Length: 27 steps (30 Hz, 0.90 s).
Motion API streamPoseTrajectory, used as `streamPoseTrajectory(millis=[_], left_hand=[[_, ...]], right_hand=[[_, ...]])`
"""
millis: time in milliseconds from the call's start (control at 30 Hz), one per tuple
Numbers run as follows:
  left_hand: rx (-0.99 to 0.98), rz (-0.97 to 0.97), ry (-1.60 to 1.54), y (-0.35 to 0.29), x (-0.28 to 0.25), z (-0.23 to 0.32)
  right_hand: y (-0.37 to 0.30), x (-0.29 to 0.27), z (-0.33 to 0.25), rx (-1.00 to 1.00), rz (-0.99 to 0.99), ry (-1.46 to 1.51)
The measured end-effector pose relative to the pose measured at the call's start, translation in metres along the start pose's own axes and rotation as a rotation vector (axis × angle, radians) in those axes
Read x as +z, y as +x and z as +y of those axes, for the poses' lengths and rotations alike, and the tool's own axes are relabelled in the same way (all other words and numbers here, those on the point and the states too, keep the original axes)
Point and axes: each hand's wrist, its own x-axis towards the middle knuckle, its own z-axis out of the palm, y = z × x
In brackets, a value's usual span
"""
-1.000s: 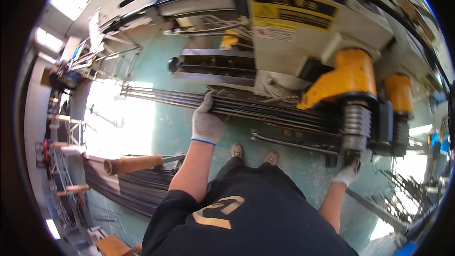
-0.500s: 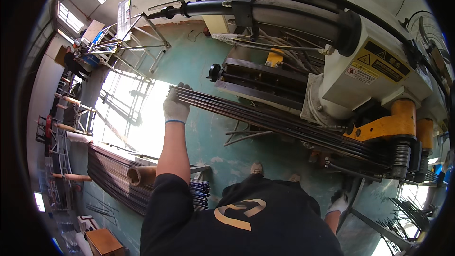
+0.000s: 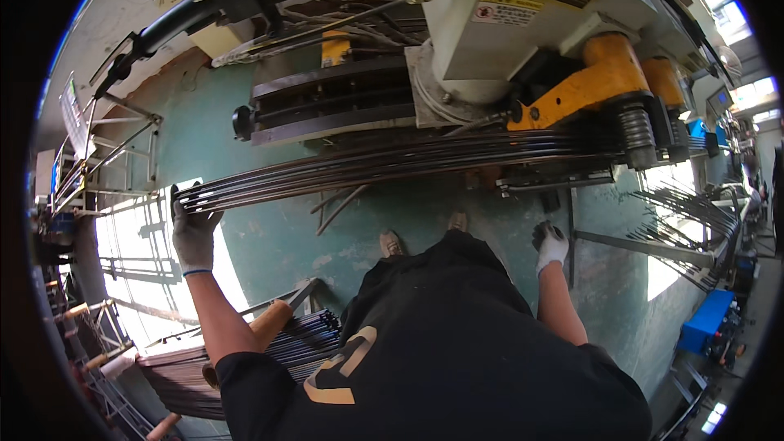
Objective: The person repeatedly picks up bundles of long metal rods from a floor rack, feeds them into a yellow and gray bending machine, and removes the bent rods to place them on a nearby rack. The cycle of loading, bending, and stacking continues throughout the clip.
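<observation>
Your left hand point(image 3: 194, 235) grips the left ends of the long dark rods point(image 3: 359, 167). Green floor point(image 3: 265, 241) lies open by that wrist, but a rod pile point(image 3: 310, 333) sits near your elbow. Your right hand point(image 3: 551, 247) is apart from the rods, and I can't tell if it's open. Farther right, a spring point(image 3: 637, 126) makes the rods' far ends hard to see

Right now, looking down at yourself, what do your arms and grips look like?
The left grip wears a pale grey fabric glove with dark fingertips and a thin blue cuff edge. The right grip wears a similar whitish fabric glove with dark areas. Both forearms are bare below short black fabric sleeves. No cables show on them.
</observation>
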Motion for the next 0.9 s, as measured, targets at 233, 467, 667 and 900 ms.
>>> streamPoseTrajectory(millis=[233,467,667,900], left_hand=[[0.036,-0.202,-0.144,0.008,-0.007,0.000],[0.110,0.578,-0.435,-0.009,0.068,-0.114],[-0.059,0.088,0.578,-0.094,0.176,-0.337],[0.452,-0.415,2.237,-0.104,0.345,-0.358]], right_hand=[[0.044,0.036,0.007,-0.035,-0.244,-0.169],[0.078,0.019,-0.044,-0.364,-0.273,-0.766],[0.242,-0.046,-0.009,-0.159,-0.519,-0.960],[0.288,-0.128,-0.058,-0.101,-0.435,-0.986]])
